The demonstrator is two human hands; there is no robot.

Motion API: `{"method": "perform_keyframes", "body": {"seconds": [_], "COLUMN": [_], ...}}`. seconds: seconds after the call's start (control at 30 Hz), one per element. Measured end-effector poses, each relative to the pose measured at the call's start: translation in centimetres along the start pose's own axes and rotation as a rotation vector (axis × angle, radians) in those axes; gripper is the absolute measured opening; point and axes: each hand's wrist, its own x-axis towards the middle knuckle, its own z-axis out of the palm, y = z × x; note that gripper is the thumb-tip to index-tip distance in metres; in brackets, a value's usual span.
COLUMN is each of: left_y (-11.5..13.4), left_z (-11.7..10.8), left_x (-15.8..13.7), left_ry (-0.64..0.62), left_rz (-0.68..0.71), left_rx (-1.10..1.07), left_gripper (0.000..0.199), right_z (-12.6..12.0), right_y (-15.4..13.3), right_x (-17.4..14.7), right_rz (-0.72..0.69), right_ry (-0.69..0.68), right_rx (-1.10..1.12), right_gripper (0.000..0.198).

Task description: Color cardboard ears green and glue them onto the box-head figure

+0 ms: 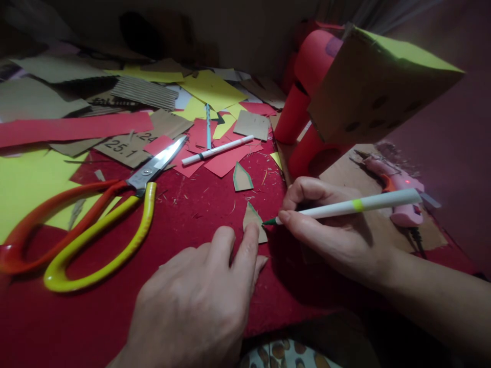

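Observation:
A white felt-tip pen point(337, 207) with a green tip and a yellow-green band is pinched in my right hand point(326, 225). Its tip meets the right edge of a small pointed cardboard piece point(251, 217). The index fingertip of my left hand point(207, 296) pins that piece down on the red cloth, its other fingers bent beside it. Green ink lines part of the piece's edge. Just beyond lies a second pointed cardboard piece point(243, 177) with a green border. My left palm and thumb are mostly hidden.
Large scissors point(148, 171) with orange and yellow handles lie partly open at left. Behind are a capped white marker point(218, 149), a blue patterned stick point(208, 128) and paper scraps. At right stand a red tube-and-cardboard model point(353, 97) and a pink glue gun point(402, 186).

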Motion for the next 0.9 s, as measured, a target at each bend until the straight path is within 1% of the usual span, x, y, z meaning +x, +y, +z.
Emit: {"method": "perform_keyframes", "body": {"seconds": [0.4,0.6,0.77,0.9], "left_y": [0.00,0.05,0.02,-0.04], "left_z": [0.08,-0.08,-0.07,0.06], "left_x": [0.03,-0.15,-0.04,-0.08], "left_ry": [-0.012,-0.006,-0.011,-0.015], "left_rz": [0.005,0.011,0.001,0.009], "left_rx": [-0.010,0.001,0.001,0.015], "left_gripper": [0.047,0.047,0.049,0.048], "right_z": [0.00,-0.06,-0.07,-0.02], "right_y": [0.10,0.25,0.04,0.14], "right_x": [-0.16,-0.15,-0.09,-0.10], "right_rz": [0.016,-0.066,-0.043,-0.050], "right_ry": [0.005,0.014,-0.004,-0.011], "right_rx": [-0.023,-0.120,-0.094,-0.089], "right_gripper": [0.014,0.014,0.015,0.015]}}
